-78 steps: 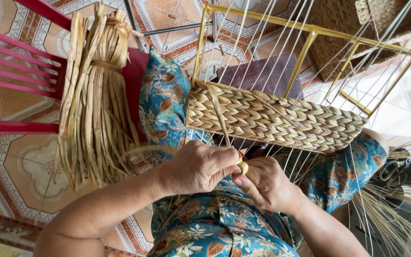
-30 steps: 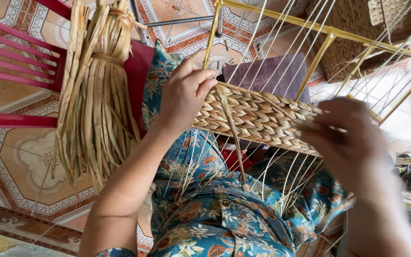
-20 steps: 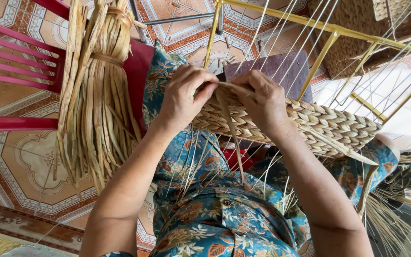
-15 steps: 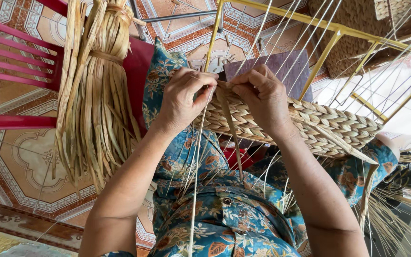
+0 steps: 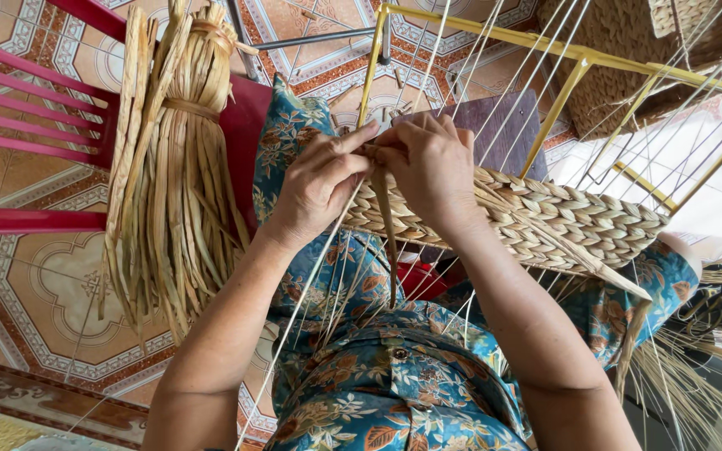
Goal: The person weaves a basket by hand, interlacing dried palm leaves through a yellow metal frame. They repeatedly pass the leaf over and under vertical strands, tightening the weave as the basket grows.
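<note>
The half-woven basket band (image 5: pixel 545 219) of pale braided straw lies across the lap, inside a yellow wire frame (image 5: pixel 578 58). At its left end both hands meet. The left hand (image 5: pixel 321 184) has its grip closed on the weave edge, fingers bent together. The right hand (image 5: pixel 432 163) pinches a loose straw strand (image 5: pixel 386 225) that hangs down from there. Thin white spokes (image 5: pixel 495 75) cross the frame. Beside, a tied bundle of dried straw (image 5: pixel 173 167) rests on a red chair (image 5: pixel 35 117), over the patterned tile floor (image 5: pixel 35 284).

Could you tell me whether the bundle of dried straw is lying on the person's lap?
No, the bundle of dried straw rests on the red chair, beside the person's lap.
</note>
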Motion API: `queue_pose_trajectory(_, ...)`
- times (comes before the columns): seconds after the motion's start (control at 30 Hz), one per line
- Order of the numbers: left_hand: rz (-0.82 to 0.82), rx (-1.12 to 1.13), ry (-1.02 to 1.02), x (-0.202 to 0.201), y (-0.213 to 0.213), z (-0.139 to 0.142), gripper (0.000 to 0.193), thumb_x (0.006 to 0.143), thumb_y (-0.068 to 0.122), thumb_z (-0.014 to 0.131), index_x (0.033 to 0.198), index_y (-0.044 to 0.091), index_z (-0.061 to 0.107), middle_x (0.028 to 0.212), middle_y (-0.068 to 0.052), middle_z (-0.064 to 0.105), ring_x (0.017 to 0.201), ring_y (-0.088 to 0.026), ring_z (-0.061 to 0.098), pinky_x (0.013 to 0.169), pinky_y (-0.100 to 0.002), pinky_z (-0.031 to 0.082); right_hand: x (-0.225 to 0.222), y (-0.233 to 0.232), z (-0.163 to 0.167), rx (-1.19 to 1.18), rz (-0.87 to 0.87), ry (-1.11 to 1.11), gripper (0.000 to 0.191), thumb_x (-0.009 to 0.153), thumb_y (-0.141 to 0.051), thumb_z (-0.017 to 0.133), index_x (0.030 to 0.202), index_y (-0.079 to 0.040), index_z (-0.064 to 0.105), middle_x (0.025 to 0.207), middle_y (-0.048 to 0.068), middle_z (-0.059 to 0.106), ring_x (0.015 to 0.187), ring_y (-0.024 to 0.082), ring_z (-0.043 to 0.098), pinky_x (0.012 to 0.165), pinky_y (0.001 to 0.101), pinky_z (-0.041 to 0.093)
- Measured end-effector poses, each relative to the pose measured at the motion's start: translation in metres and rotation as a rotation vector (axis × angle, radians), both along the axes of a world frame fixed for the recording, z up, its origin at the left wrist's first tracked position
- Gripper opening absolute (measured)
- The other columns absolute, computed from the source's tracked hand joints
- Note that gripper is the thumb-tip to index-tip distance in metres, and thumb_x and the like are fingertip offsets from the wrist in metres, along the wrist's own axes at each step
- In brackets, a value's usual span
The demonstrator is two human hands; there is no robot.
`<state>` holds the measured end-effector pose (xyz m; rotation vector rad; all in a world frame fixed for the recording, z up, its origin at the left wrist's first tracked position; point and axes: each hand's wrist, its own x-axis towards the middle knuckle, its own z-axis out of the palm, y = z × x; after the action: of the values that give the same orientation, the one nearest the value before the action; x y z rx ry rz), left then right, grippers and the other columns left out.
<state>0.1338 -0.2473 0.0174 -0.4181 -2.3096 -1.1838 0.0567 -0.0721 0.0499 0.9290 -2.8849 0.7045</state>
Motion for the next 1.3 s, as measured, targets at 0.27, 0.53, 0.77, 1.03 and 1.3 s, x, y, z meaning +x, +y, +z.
queue_pose_trajectory(0.27,0.025,0.114,-0.249,-0.023,0.002,0.005,0.012,0.1,0.006,0.069,0.107,0.002,0.06,0.093,-0.009,0.076,0.077,-0.022,0.078,0.061,-0.032,0.06,0.001,0.023,-0.008,-0.238,0.117,0.043,0.018,0.103,-0.016,0.071,0.119,-0.011,0.069,0.103,0.0,0.062,0.09,0.018,0.054,0.083,0.0368,0.044)
queue_pose_trajectory(0.53,-0.295,0.139,-0.819,-0.062,-0.015,0.029,0.01,0.102,0.014,0.06,0.106,0.006,0.063,0.091,-0.009,0.077,0.063,-0.013,0.075,0.051,-0.023,0.062,0.018,0.068,0.013,-0.119,0.399,0.111,0.012,0.094,-0.017,0.069,0.105,-0.017,0.074,0.099,0.001,0.07,0.085,0.016,0.057,0.076,0.0329,0.05)
queue_pose_trajectory(0.77,-0.225,0.066,-0.42,-0.056,0.016,0.011,0.007,0.101,0.012,0.065,0.101,0.004,0.064,0.104,-0.014,0.063,0.062,-0.009,0.071,0.048,-0.019,0.058,-0.016,0.069,0.024,-0.542,-0.038,-0.569,0.026,0.105,-0.005,0.056,0.129,-0.004,0.065,0.1,0.005,0.074,0.082,0.009,0.065,0.073,0.0227,0.056)
queue_pose_trajectory(1.03,-0.265,0.214,-0.818,-0.061,-0.001,0.02,0.005,0.102,0.008,0.058,0.106,0.006,0.061,0.083,-0.006,0.075,0.052,-0.011,0.07,0.042,-0.025,0.057,0.008,0.033,0.004,-0.447,0.156,-0.12,0.006,0.108,-0.011,0.067,0.109,-0.006,0.066,0.088,0.005,0.069,0.076,0.011,0.067,0.065,0.0293,0.056)
queue_pose_trajectory(1.3,-0.297,-0.238,-0.675,-0.078,0.02,0.018,0.01,0.097,0.009,0.066,0.105,0.011,0.072,0.084,-0.007,0.077,0.059,-0.013,0.071,0.054,-0.025,0.06,-0.008,0.082,0.03,0.326,-0.023,0.056,0.033,0.094,-0.04,0.076,0.11,-0.01,0.074,0.092,0.006,0.066,0.067,0.018,0.062,0.051,0.0317,0.053)
